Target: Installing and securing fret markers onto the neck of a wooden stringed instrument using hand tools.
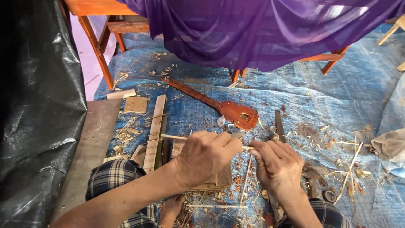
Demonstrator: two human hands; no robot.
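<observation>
Both hands meet mid-frame: my left hand [202, 156] and right hand [276, 166] have fingers pinched shut on a thin wooden stick [175, 137], light, stiff, probably snappable; gripping near the middle looks safest.

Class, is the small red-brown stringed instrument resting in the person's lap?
No, the instrument lies on the blue tarp beyond both hands.

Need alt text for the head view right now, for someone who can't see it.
Two bare hands, left hand and right hand, hold a thin pale wooden stick between them above a blue tarp littered with wood shavings. A small reddish-brown stringed instrument body with a long neck lies just beyond, with wooden slats at left and purple cloth hanging above.
</observation>
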